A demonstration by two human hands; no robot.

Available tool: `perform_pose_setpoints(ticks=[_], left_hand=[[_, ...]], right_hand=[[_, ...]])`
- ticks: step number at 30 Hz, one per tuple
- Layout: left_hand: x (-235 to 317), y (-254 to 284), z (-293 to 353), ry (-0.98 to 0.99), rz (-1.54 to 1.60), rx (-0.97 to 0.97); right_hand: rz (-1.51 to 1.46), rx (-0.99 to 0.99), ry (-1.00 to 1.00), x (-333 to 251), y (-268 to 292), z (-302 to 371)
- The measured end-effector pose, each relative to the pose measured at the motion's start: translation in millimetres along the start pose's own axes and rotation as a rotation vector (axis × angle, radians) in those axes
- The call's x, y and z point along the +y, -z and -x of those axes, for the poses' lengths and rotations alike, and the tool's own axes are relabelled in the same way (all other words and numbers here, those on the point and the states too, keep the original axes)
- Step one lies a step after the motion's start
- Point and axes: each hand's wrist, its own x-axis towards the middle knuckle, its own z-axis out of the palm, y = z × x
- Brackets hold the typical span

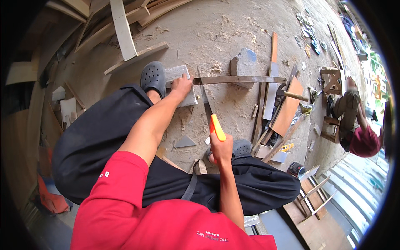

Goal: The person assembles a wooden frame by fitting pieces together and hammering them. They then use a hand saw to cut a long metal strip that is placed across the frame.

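Note:
My left hand [182, 86] grips a long, narrow wooden strip [254, 79] near its left end, over a pale block [189, 99]. Further right, the strip crosses a second rough block [243, 66] with a bluish top. In my right hand [222, 146] is a handsaw [207, 105], its orange handle enclosed by my fingers. The saw's blade points away from me and crosses the strip just right of my left hand. Whether its teeth have cut into the wood is too small to tell.
My grey clogs [153, 77] flank the work. Wood offcuts and an orange-brown board [287, 105] lie to the right, beside a hammer [295, 96]. A can [296, 170] stands near my right knee. Planks [123, 31] are piled far left. Another person [361, 133] is at far right.

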Motion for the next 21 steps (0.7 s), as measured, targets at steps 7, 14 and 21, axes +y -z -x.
perform_pose_setpoints(ticks=[7,14,21], left_hand=[[-5.7,-6.9,-0.5,-0.015,-0.012,-0.01],[2.7,7.6,-3.9,-0.071,-0.028,0.01],[-12.6,-0.9,-3.7,-0.028,-0.057,0.026]], right_hand=[[0.14,0.008,0.128,-0.3,-0.5,14.1],[0.232,0.011,0.163,1.1,-22.3,11.1],[0.209,0.003,0.177,-37.6,-8.2,25.5]])
